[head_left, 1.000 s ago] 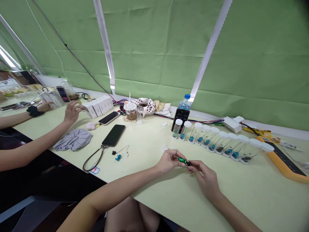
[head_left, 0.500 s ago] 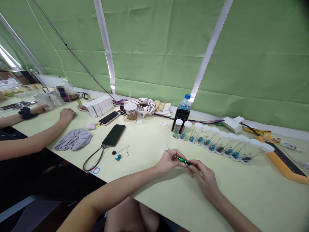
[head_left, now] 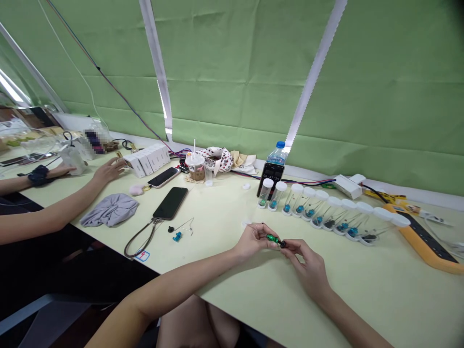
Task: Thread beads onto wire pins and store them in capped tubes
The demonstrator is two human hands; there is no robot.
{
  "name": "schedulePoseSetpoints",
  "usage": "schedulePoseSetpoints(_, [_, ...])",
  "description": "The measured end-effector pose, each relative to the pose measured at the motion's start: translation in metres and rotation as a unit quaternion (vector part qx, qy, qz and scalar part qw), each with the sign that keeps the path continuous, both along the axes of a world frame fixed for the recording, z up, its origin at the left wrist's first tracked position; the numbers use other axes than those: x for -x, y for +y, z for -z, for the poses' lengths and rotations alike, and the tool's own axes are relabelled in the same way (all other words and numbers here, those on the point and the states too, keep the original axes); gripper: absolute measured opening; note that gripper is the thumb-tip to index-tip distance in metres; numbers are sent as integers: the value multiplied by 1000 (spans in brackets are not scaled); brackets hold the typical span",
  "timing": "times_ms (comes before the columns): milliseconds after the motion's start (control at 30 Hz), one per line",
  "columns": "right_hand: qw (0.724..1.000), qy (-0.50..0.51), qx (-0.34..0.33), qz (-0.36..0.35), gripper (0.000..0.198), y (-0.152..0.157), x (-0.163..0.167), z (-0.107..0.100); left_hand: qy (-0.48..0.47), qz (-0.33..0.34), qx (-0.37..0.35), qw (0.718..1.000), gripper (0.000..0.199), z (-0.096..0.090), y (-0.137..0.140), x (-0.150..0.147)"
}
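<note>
Above the table, my left hand (head_left: 253, 242) pinches a small green metallic part (head_left: 271, 238) with a thin wire. Facing it, my right hand (head_left: 307, 265) has its fingertips closed on a small black knob (head_left: 283, 244) at the green part's right end. Whether the two pieces are joined I cannot tell. To the left lie a loose blue part (head_left: 177, 237), a small black disc (head_left: 171, 229) and a bent thin wire (head_left: 187, 224). Right of my hands stands a row of clear tubes (head_left: 286, 200) with white caps, holding blue, green and dark parts with wires.
A phone showing a timer (head_left: 271, 178) leans against a bottle (head_left: 277, 153). A black phone (head_left: 170, 203), grey cloth (head_left: 108, 210), drink cup (head_left: 196, 169) and white boxes (head_left: 152, 159) lie leftward. An orange power strip (head_left: 427, 251) is right. A co-worker's hand (head_left: 108, 169) reaches near the boxes.
The co-worker's hand has moved forward and right toward the white boxes. My own hands stay in nearly the same place, with the black knob turned slightly.
</note>
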State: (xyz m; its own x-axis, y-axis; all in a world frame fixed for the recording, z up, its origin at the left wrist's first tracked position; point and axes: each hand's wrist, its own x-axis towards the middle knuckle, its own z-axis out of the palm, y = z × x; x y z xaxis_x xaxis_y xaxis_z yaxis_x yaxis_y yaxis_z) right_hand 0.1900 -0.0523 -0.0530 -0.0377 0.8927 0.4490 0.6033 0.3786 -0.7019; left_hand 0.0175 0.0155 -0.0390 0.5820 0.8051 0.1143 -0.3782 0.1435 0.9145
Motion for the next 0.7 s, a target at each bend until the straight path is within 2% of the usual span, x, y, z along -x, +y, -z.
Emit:
schedulePoseSetpoints(267, [998,25,48,-27,21,-2,-1,-2,12,-18,-29,999,32,-1,-1,-1])
schedulePoseSetpoints(433, [996,33,71,-35,23,-2,0,-2,11,-4,-25,1000,33,-1,-2,-1])
schedulePoseSetpoints(700, [996,18,79,-36,27,-2,1,-7,13,-1,-28,1000,33,-2,-3,0])
